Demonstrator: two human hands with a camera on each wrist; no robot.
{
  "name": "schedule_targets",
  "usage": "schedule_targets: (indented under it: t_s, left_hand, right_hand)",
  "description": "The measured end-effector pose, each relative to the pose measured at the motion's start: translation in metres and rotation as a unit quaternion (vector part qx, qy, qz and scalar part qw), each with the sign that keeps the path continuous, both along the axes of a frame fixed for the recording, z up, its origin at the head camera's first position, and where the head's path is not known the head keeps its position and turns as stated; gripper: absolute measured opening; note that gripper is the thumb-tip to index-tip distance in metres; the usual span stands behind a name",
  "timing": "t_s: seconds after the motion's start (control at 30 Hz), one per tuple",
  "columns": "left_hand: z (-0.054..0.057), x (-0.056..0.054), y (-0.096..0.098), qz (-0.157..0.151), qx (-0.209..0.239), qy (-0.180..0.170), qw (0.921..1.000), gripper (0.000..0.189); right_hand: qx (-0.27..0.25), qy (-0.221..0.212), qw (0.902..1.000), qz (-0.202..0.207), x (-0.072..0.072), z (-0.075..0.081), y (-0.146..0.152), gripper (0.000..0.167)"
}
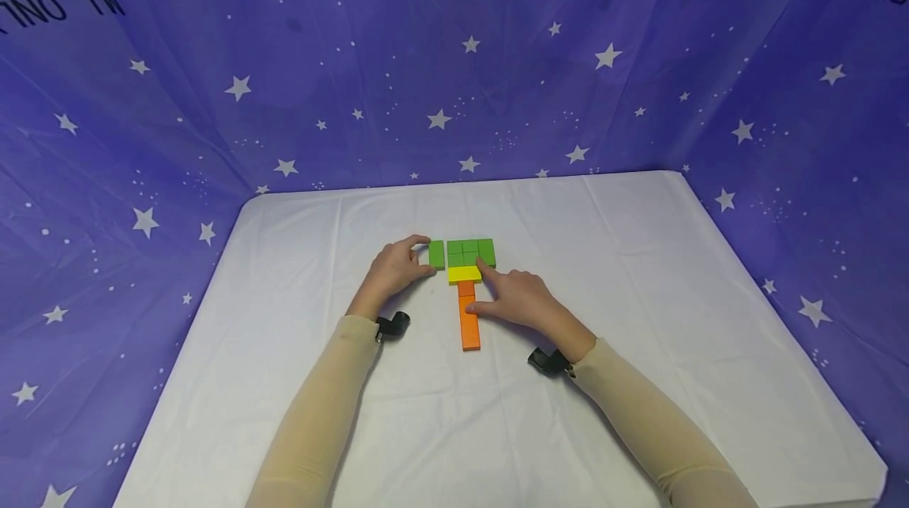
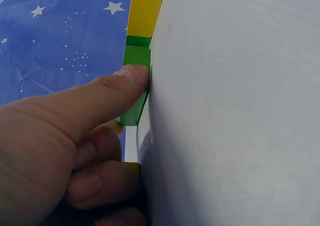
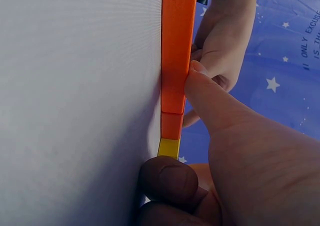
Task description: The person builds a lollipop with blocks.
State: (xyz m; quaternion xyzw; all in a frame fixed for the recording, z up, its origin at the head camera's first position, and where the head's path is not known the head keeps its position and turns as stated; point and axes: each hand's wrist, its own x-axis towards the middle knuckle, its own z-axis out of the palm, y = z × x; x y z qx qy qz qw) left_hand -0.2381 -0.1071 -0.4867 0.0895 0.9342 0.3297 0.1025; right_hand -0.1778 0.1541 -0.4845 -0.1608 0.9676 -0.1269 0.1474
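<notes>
My left hand point(image 1: 397, 265) pinches a green rectangular block point(image 1: 436, 255) by its near and far ends. In the left wrist view the thumb lies against that block's near end. A thin gap separates it from a group of green blocks point(image 1: 463, 248) set edge to edge. Below the group a yellow block point(image 1: 464, 275) touches it, followed by a short orange block point(image 1: 465, 288) and a long orange block point(image 1: 470, 332) in line. My right hand point(image 1: 524, 296) spans this line from the right, index fingertip at the green group and thumb on the long orange block.
A white cloth-covered table point(image 1: 589, 248) lies under everything. Behind and at both sides hangs a purple curtain point(image 1: 497, 82) with white stars. Each wrist carries a small black camera, like the left one point(image 1: 394, 326) and the right one point(image 1: 545, 362).
</notes>
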Motion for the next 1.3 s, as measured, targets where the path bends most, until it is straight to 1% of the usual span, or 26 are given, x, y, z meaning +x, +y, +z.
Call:
schedule_targets:
  t_s: [0.47, 0.8, 1.3]
  left_hand:
    - [0.0007, 0.0029, 0.0048, 0.001, -0.028, 0.015, 0.9995, 0.065]
    - [-0.0004, 0.0023, 0.0054, 0.000, -0.029, 0.010, 0.9995, 0.066]
    - [0.0012, 0.0029, 0.0064, 0.004, -0.028, 0.004, 0.9996, 0.067]
  right_hand:
    - [0.002, 0.000, 1.0000, -0.001, -0.0013, -0.0029, 0.0004, 0.105]
    - [0.003, 0.001, 1.0000, -0.002, -0.0013, -0.0028, 0.0005, 0.105]
    - [0.002, 0.000, 1.0000, -0.001, -0.0007, -0.0011, 0.0004, 0.105]
